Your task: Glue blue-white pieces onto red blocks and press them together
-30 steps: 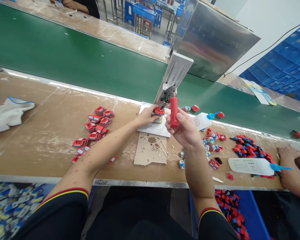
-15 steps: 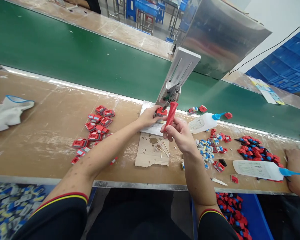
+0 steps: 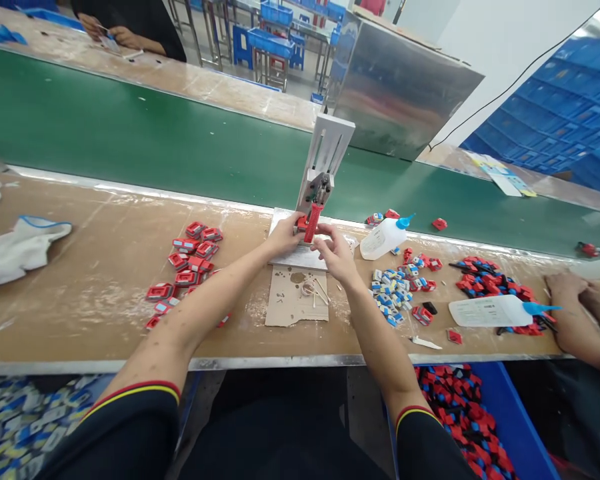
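Note:
A metal toggle press (image 3: 325, 153) stands upright on its base plate, its red ribbed handle (image 3: 313, 223) hanging down in front. My left hand (image 3: 284, 236) reaches in from the left, fingers closed on a red plastic part (image 3: 301, 225) under the press, partly hidden by the handle. Just right of the handle is my right hand (image 3: 336, 257), its fingers apart and off the grip; nothing shows in it. In front of the base lies stained cardboard (image 3: 285, 307) with cotton swabs (image 3: 321, 291) on it.
Red parts (image 3: 187, 277) lie loosely at left, beyond my forearm. At right are small blue-and-white parts (image 3: 390, 293), two bottles with blue nozzles (image 3: 383, 239), a knife (image 3: 425, 343) and red-and-black pieces (image 3: 490, 280). A co-worker's hand (image 3: 567, 293) rests far right. A green conveyor (image 3: 180, 140) runs behind.
The press handle has swung down closer to the column. My right hand has let go of it and sits beside it. My left hand stays at the red part. The view has shifted.

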`<state>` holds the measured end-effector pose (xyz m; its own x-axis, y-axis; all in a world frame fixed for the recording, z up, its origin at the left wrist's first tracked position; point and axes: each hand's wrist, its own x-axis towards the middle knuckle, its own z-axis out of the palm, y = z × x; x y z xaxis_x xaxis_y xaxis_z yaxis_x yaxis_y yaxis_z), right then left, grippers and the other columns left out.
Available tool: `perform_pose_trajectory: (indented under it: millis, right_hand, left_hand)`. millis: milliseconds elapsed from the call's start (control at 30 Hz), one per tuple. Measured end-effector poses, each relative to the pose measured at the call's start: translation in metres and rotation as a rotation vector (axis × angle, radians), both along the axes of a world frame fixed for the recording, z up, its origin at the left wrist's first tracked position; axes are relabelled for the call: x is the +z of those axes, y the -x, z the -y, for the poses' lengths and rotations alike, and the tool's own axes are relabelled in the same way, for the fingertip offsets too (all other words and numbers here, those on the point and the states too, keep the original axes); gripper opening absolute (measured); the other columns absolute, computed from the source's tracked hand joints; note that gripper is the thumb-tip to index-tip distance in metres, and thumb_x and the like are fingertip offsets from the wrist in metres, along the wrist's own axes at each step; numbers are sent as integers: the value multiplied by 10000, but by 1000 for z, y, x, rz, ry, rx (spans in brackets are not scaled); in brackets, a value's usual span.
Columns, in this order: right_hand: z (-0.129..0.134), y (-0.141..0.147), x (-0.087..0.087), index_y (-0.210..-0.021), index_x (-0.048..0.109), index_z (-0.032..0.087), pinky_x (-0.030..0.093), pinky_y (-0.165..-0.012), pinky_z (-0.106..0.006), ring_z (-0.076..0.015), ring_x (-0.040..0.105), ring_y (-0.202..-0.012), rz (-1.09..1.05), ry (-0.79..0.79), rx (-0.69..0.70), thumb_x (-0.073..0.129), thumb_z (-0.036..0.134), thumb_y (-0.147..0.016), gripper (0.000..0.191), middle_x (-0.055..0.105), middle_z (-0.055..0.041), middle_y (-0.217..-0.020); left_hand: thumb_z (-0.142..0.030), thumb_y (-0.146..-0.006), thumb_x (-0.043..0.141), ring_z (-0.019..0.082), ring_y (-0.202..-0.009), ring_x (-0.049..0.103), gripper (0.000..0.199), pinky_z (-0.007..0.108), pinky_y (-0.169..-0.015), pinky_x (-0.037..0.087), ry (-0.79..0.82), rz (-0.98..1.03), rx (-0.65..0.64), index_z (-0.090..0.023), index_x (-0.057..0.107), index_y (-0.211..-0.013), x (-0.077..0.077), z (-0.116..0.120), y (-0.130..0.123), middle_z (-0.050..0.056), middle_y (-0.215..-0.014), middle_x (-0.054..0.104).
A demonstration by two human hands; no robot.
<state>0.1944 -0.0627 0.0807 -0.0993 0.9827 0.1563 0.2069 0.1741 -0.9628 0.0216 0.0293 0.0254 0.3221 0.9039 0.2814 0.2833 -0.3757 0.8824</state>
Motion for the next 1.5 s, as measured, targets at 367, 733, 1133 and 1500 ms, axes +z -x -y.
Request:
perform_pose_trajectory:
  millis: [367,733,1133,1500]
  right_hand:
    - [1,17,27,-1154,574,229,491,-605,-293,-180,654,-818,-127,108,134,822,621,-755,612,736,-72,-1002]
    - [33,13,95,-1217,475,268,394,-525,-296,-103,530,-572,-291,201,147,866,629,-742,713,653,47,-757]
    - [30,10,82,-1255,516,264,394,-511,-282,-107,547,-584,-254,219,176,876,628,-737,728,656,38,-768]
    - [27,7,53,-1250,602,233,387,-492,-267,-88,556,-569,-119,137,201,796,667,-821,641,703,-14,-889]
  left_hand:
    - [-166,-790,721,212,-900,729,531,358,-826,613,4,-3,1,-164,599,-1306,-2,2,-2,87,-1110,767]
    - [-189,-863,687,270,-1072,759,892,441,-1021,582,-59,17,-74,-156,264,-1649,0,3,0,113,-1153,786]
    - [-207,-880,693,264,-1080,758,942,444,-1026,576,-113,34,-136,-229,199,-1682,-10,-5,3,111,-1213,776]
    - [-185,-859,694,253,-992,762,909,424,-950,591,-67,-7,-141,-202,255,-1655,-13,-9,3,86,-1076,790]
